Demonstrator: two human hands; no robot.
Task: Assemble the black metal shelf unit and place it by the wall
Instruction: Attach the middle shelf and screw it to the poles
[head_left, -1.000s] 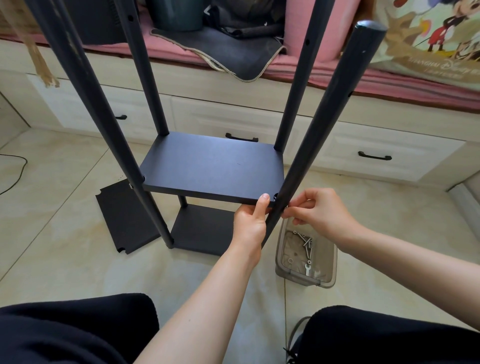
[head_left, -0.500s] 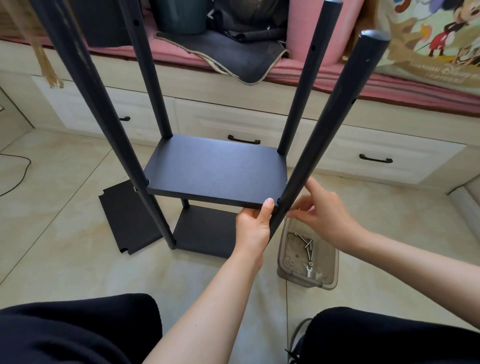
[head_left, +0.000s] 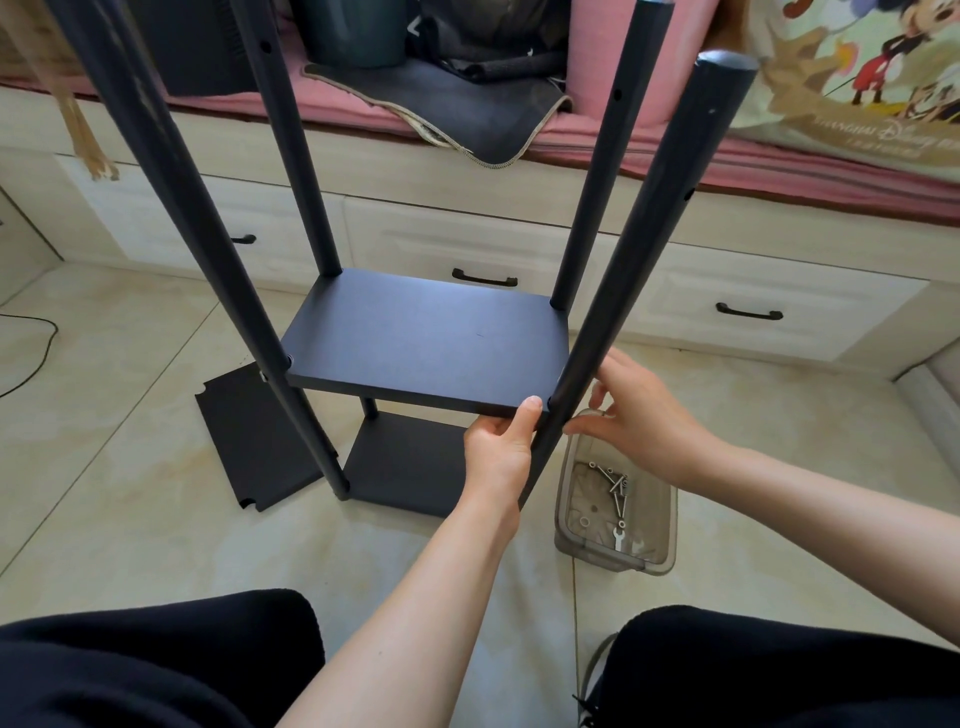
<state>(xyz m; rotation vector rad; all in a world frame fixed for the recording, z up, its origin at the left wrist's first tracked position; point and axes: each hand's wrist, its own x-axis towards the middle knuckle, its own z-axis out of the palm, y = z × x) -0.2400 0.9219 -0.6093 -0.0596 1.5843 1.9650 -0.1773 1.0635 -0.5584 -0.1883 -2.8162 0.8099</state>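
The shelf unit (head_left: 415, 338) stands on the tiled floor (head_left: 130, 519) in front of the seated person, half built: 4 black poles (head_left: 644, 249) rise through a lower panel (head_left: 410, 467) near the floor and a middle panel (head_left: 426, 343) above it. It looks like stiff, smooth-painted metal, probably light enough for 1 person but tall and easily tipped, with joints that may be loose until every screw is tight. To carry it to the wall, I would grip 2 poles low down, close to a fixed panel, not the free pole tops.

A spare panel (head_left: 254, 441) lies flat on the floor to the left of the unit, partly behind the near-left pole. Behind everything runs a bench (head_left: 467, 244) of pale drawers with dark handles, topped by a pink cushion (head_left: 779, 161) carrying dark cloth and a cartoon-print pillow.

A clear box (head_left: 613, 499) sits on the floor just right of the near-right pole, holding screws and a small wrench.

The left hand (head_left: 498, 447) pinches the front edge of the middle panel at its right corner, thumb on top. The right hand (head_left: 639, 410) is at the near-right pole just beside that corner, fingers loosely spread; I cannot tell whether it holds a screw.
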